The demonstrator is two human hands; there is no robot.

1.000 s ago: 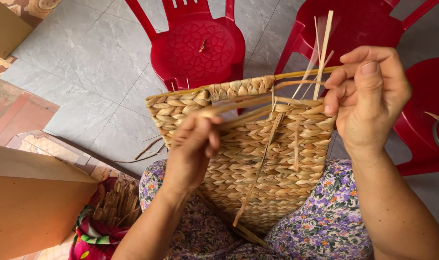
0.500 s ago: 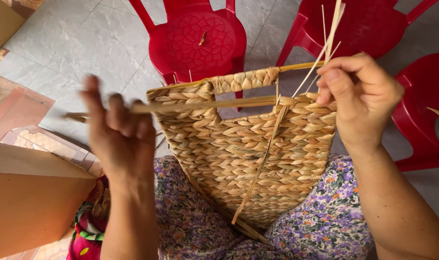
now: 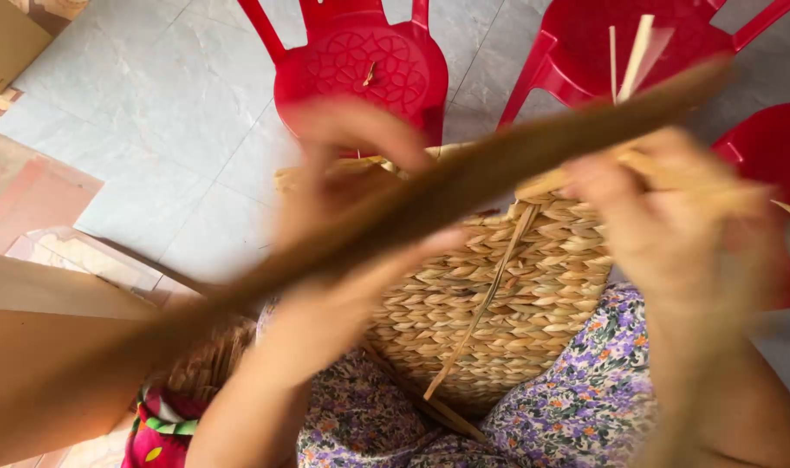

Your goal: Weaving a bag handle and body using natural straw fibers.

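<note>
We are gripping a long fibre strand point(image 3: 464, 191) in both blurred hands, left hand point(image 3: 351, 217) and right hand point(image 3: 663, 217), at twelve o'clock above the mostly woven basket point(image 3: 507, 321); its rim looks unfinished.

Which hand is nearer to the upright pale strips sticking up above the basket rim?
Right. The right hand sits just below the upright pale strips at the basket's right rim, though motion blur hides its grip. The left hand is over the rim's left part, farther away.
</note>
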